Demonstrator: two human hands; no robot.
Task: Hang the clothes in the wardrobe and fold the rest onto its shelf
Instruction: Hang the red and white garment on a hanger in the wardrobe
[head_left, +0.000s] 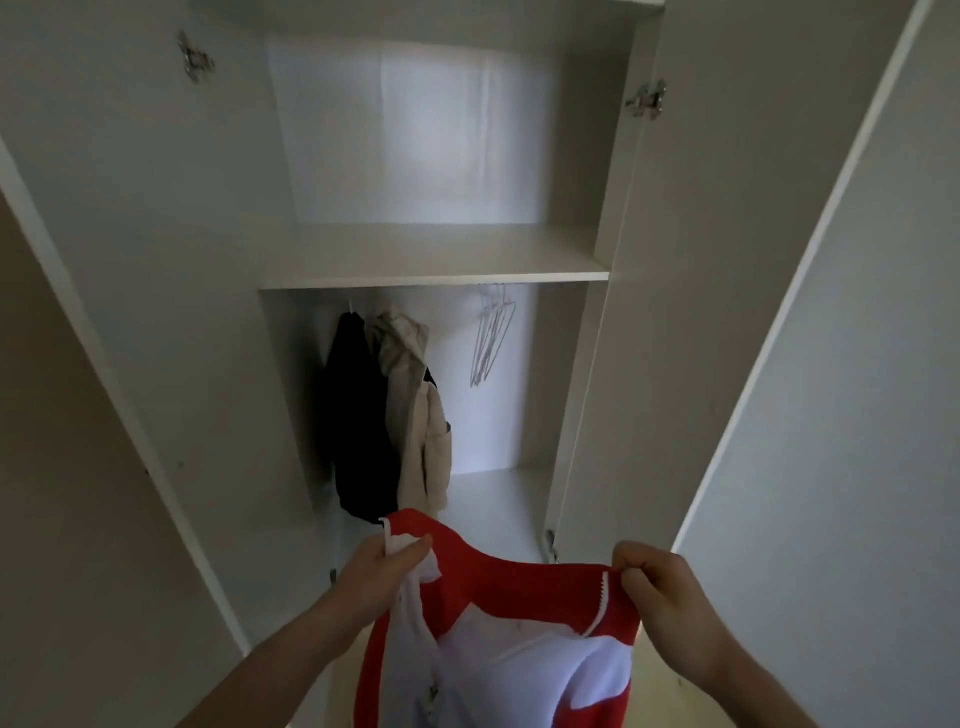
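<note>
No legible text, label, brand, number or sign appears anywhere in the view.
</note>
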